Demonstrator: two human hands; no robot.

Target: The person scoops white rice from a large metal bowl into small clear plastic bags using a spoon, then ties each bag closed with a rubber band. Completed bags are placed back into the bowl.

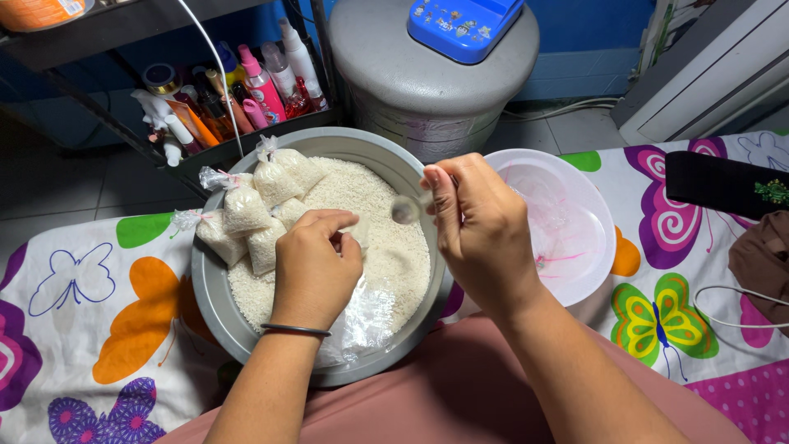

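A large grey basin (215, 298) sits in front of me, filled with white rice (396, 247). Several small tied plastic bags of rice (246, 210) lie at its left side. My left hand (314, 267) rests over the rice and pinches a clear plastic bag (366, 316) that trails toward the basin's near rim. My right hand (477, 230) hovers above the basin's right edge, gripping a clear plastic spoon (405, 210) whose bowl points left over the rice.
A white plastic bowl (585, 238) with clear bags stands right of the basin on a butterfly-print cloth (82, 329). Behind are a grey lidded bin (427, 74) with a blue box, and a shelf of bottles (238, 90). Dark fabric lies at right.
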